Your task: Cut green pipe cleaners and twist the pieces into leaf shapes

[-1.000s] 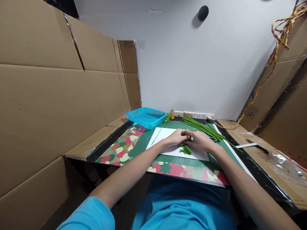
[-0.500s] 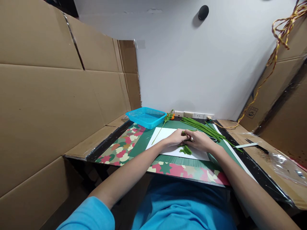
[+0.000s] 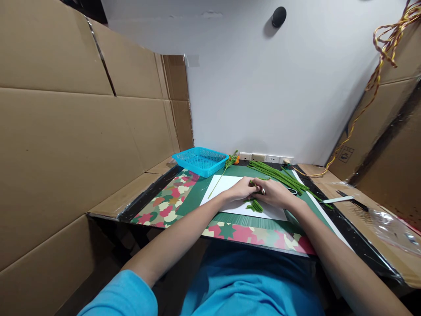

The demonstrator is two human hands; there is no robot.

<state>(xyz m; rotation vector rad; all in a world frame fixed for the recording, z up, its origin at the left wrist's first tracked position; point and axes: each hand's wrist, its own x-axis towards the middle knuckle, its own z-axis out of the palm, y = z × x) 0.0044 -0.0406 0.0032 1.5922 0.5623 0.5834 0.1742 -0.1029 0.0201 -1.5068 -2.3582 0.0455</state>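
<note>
Over a white sheet of paper (image 3: 230, 211), my two hands meet fingertip to fingertip. My left hand (image 3: 240, 189) is closed, its fingers pinching a green pipe cleaner (image 3: 251, 183) that is mostly hidden. Facing it, my right hand (image 3: 274, 193) is curled in a pinch on the same pipe cleaner. A small shiny spot shows between the hands; I cannot make out what it is. Just below them on the paper lie several short green pipe cleaner pieces (image 3: 255, 206). To the left, a long green stem with a leafy top (image 3: 226, 164) rests across the paper.
A blue plastic basket (image 3: 201, 163) stands at the back left, near small orange balls (image 3: 235, 160). Long green pipe cleaners (image 3: 278, 175) lie at the back right beside scissors handles (image 3: 292, 191). Farther right are a white strip (image 3: 338, 199), a black pen-like tool (image 3: 358, 204) and a clear plastic bag (image 3: 391, 228).
</note>
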